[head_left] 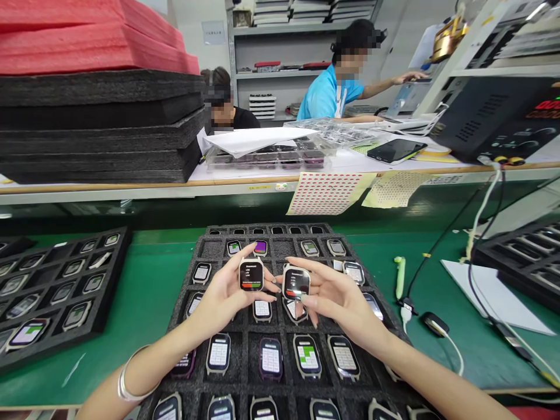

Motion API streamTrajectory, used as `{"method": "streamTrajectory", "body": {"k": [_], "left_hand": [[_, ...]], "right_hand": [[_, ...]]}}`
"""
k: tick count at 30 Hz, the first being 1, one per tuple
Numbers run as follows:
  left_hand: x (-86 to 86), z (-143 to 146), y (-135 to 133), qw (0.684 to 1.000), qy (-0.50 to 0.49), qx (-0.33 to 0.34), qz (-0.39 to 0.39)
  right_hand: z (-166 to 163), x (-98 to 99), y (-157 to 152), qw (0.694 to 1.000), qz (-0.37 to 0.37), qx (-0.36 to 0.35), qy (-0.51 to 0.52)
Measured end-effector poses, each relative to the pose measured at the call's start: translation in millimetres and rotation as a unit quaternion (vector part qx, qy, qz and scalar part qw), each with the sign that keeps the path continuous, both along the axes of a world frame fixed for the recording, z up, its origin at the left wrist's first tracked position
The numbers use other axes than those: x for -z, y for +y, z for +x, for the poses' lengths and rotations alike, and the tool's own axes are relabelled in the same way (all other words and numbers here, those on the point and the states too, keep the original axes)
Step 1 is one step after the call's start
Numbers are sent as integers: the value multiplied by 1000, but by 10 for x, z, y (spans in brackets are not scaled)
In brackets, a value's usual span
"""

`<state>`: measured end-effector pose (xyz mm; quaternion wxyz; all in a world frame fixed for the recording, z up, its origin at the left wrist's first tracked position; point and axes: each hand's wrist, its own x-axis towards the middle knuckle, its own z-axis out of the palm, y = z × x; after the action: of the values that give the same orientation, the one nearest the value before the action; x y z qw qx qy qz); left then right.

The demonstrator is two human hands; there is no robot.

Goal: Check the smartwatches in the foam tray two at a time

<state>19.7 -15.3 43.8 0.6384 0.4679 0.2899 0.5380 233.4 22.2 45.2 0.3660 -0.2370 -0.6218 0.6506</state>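
My left hand (pixel 230 291) grips a smartwatch (pixel 251 274) without a strap, its lit dark screen showing white text and a red and green bar. Beside it, my right hand (pixel 335 294) holds a second smartwatch (pixel 296 282) with a similar dark screen, tilted slightly. Both are raised over a black foam tray (pixel 238 350) whose compartments hold several more watch bodies, many with white grid screens. One of these, a watch with green blocks on its screen (pixel 307 356), lies below my right hand. A silver bangle (pixel 125 379) circles my left wrist.
Foam trays of watches stand at left (pixel 98 315) and right (pixel 525 256). Stacked black foam (pixel 96 125) and red foam sit on the shelf. Cables (pixel 470 268), a charging puck (pixel 435 324) and white paper (pixel 499 297) lie at right. Two people (pixel 326 87) work behind the shelf.
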Motion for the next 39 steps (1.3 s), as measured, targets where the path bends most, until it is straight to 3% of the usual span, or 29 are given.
{"method": "streamTrajectory", "body": {"k": [5,9,18,24,27,31,39], "left_hand": [[-33,13,-25,999,38,-32,11],[-38,22,-27,997,49,-50,-13],[-30,19,-51,997,68,-42,1],[-22,27,-16,991,106,-80,-11],[-11,22,-11,993,91,-68,-8],[6,25,-19,999,36,-27,8],[61,-29,-13,997,68,-37,-26]], "right_hand": [[-30,0,-25,999,0,33,-16],[-15,16,-21,1000,-10,18,1],[-12,44,5,996,20,80,-38],[-3,77,3,1000,-1,-2,-14],[0,97,5,999,-16,-37,-8],[-14,108,-4,999,0,-10,-39],[9,74,57,996,51,-21,-77]]}}
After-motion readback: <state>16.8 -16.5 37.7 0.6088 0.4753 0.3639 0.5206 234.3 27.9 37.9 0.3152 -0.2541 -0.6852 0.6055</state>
